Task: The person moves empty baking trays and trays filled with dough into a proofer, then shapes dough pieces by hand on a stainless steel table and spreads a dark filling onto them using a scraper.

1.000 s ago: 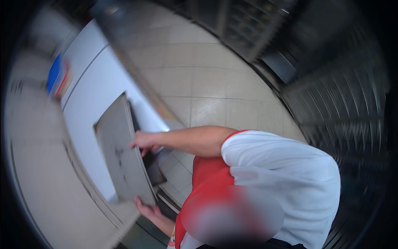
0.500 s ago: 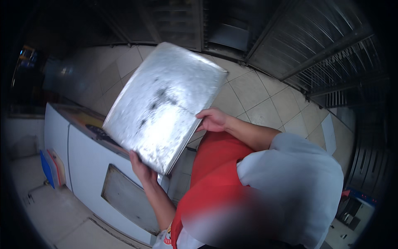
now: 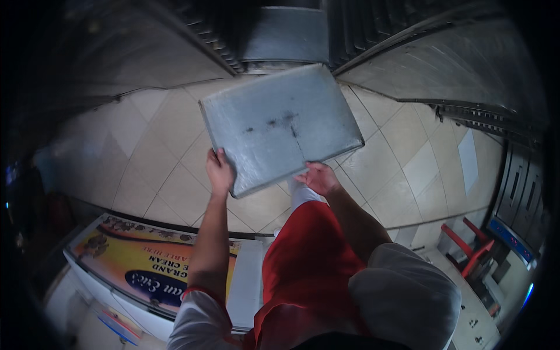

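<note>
A large rectangular metal baking tray (image 3: 274, 137), its grey face dented and marked with dark spots, is held out in front of my body above the floor. My left hand (image 3: 220, 172) grips its near left corner, fingers over the edge. My right hand (image 3: 318, 178) holds the near long edge right of the middle, with the thumb on top and the other fingers partly underneath. The tray's far edge is close to the lower opening of a dark metal rack (image 3: 227, 58), where another flat metal sheet (image 3: 286, 35) shows inside.
Tall metal doors or panels (image 3: 431, 64) stand to the right of the rack. Behind me at the left is a chest freezer (image 3: 146, 256) with a colourful printed front. A red frame (image 3: 469, 248) stands at the right, on a pale surface. Light tiles (image 3: 169, 157) cover the floor.
My body and view have turned away from the freezer to face the rack. The tray has swung round with me, from steeply slanted to nearly crosswise, still in both hands.
</note>
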The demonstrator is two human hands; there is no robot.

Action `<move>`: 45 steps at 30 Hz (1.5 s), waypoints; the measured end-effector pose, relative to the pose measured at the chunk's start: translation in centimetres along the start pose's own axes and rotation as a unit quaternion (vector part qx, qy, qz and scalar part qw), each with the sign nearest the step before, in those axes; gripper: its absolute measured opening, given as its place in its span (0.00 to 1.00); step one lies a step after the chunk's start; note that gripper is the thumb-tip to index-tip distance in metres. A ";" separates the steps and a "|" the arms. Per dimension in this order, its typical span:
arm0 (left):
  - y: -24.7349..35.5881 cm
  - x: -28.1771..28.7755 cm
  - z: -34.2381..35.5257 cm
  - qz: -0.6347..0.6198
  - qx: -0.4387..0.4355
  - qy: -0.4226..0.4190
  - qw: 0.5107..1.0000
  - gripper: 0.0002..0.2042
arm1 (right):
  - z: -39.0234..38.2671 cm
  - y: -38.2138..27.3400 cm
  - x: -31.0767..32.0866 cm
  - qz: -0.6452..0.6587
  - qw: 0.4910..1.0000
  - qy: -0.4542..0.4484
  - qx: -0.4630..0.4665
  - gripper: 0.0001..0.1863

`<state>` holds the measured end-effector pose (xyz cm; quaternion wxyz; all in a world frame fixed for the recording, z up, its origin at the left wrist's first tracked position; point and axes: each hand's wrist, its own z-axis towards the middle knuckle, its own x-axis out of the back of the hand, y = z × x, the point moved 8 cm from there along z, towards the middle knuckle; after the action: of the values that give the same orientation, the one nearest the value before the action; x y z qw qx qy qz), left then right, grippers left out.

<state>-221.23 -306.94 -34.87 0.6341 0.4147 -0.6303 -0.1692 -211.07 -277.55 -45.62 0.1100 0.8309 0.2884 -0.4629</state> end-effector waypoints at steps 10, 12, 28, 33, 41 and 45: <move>-3.4 -14.4 25.5 0.135 -0.023 -0.115 0.984 0.20 | 17.9 -6.0 0.1 0.162 0.977 0.108 0.083 0.21; -3.2 -15.5 28.4 0.135 0.018 -0.167 0.977 0.22 | 20.4 -6.6 -0.1 0.164 0.966 0.153 0.130 0.23; -13.9 -7.1 -2.6 0.062 0.168 -0.180 0.967 0.16 | 37.3 -25.4 -4.8 -0.001 0.954 0.187 0.234 0.27; -12.3 -0.9 -16.1 0.072 0.207 -0.228 0.949 0.15 | 32.1 -20.6 -3.6 -0.303 0.952 0.017 0.049 0.29; -4.4 16.4 -35.0 -0.065 0.243 -0.031 0.967 0.14 | 4.1 -3.8 8.9 -0.901 0.427 0.063 -0.053 0.15; -5.7 32.2 -52.2 0.004 0.191 0.222 0.956 0.13 | -9.5 3.5 17.6 -0.972 0.201 -0.107 -0.056 0.15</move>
<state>-165.70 -317.77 -10.63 0.6676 0.5526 -0.4962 0.0530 -195.21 -269.51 -55.38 -0.3507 -0.1695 0.8797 -0.2728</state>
